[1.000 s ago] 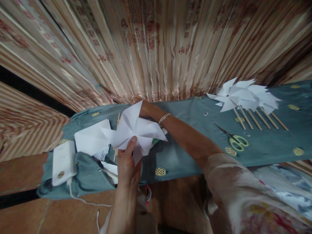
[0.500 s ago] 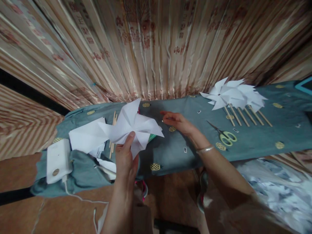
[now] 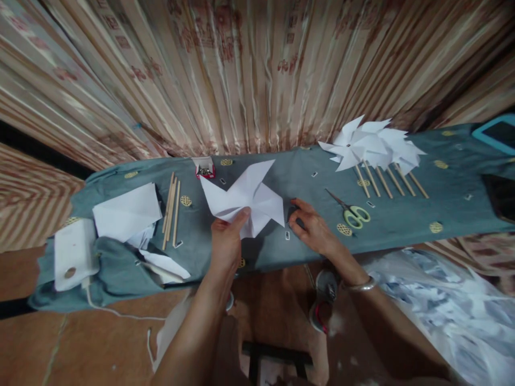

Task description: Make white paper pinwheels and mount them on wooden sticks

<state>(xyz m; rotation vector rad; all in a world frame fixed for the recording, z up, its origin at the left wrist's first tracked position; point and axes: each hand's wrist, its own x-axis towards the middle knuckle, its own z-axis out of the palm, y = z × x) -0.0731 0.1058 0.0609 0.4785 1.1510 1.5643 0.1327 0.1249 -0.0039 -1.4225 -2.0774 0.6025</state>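
Holding paper pinwheel (image 3: 252,194), shifted rightward, red box (image 3: 213,172) uncovered

The left hand (image 3: 227,238) pinched a white paper pinwheel (image 3: 257,195) near its centre, thumb on top. The right hand (image 3: 311,228), curled, was just beside it; its grip was unclear. Green-handled scissors (image 3: 348,208) lay farther right, near overlapping pinwheels (image 3: 374,147) with 6 handles (image 3: 383,182). To the left were 3 loose sticks (image 3: 170,213), stacked paper (image 3: 126,212) and a red box (image 3: 205,170).

Pleated beige curtain (image 3: 249,80) behind a teal-draped table (image 3: 398,220); brown floor (image 3: 100,343), probably tiled, below.
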